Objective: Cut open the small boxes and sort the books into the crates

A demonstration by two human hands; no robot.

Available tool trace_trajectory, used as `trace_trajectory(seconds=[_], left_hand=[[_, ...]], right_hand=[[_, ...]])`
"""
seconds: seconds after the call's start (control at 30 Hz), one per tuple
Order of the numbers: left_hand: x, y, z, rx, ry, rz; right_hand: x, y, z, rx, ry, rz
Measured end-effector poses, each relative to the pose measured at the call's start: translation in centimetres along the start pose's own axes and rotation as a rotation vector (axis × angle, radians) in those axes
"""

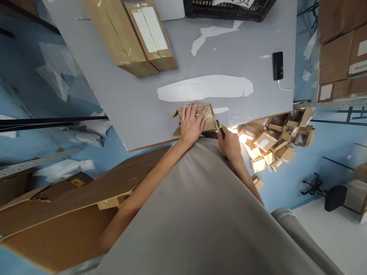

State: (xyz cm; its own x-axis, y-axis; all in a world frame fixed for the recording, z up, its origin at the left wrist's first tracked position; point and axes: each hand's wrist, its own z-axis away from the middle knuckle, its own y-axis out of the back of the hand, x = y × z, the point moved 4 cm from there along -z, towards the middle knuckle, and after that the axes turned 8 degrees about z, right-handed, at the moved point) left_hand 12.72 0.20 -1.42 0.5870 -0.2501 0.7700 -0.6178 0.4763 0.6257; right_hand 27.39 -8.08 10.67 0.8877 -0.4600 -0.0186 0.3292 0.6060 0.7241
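A small cardboard box point(208, 114) with clear tape on top lies at the near edge of the grey table point(137, 99). My left hand point(191, 123) rests flat on the box, fingers spread, pressing it down. My right hand point(229, 144) is closed round a black and yellow utility knife point(220, 130), whose tip sits at the box's right near corner. My grey shirt hides the table edge below the hands.
Two long cardboard boxes point(134, 34) lie at the table's far left, a black crate point(229, 9) at the far edge, a black phone point(277, 65) with a white cable at the right. Several small open boxes point(272, 143) are heaped on the floor right of me. Large flat cardboard point(65, 198) lies left.
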Motion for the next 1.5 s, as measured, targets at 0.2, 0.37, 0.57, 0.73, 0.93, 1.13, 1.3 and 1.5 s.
trace_trajectory(seconds=[0.2,0.37,0.57,0.73,0.93,1.13,1.3,1.5], left_hand=[[-0.1,-0.4,0.4,0.069,-0.059,-0.061],[-0.2,-0.7,0.7,0.043,-0.035,-0.038],[0.0,-0.6,0.9,0.057,-0.029,-0.026],[0.1,-0.7,0.9,0.068,-0.038,-0.003],[0.5,-0.7,1.0,0.08,0.008,0.055],[0.3,-0.8,1.0,0.082,0.036,0.078],[-0.2,-0.1,0.9,0.109,-0.013,0.17],[-2.6,4.3,2.1,0.326,0.017,0.196]], right_hand=[[-0.7,-0.2,-0.7,-0.019,0.033,0.008],[-1.0,-0.7,-1.1,-0.042,0.018,0.057],[-1.5,-0.6,-0.4,-0.044,-0.001,0.08],[-1.8,-0.9,0.0,-0.033,-0.022,0.092],[-2.3,-1.4,-1.6,0.025,-0.048,0.094],[-1.0,-1.4,-2.3,0.072,-0.027,-0.003],[3.9,-1.7,-4.0,0.366,-0.094,-0.172],[7.8,-3.2,-16.4,0.366,-0.192,-0.22]])
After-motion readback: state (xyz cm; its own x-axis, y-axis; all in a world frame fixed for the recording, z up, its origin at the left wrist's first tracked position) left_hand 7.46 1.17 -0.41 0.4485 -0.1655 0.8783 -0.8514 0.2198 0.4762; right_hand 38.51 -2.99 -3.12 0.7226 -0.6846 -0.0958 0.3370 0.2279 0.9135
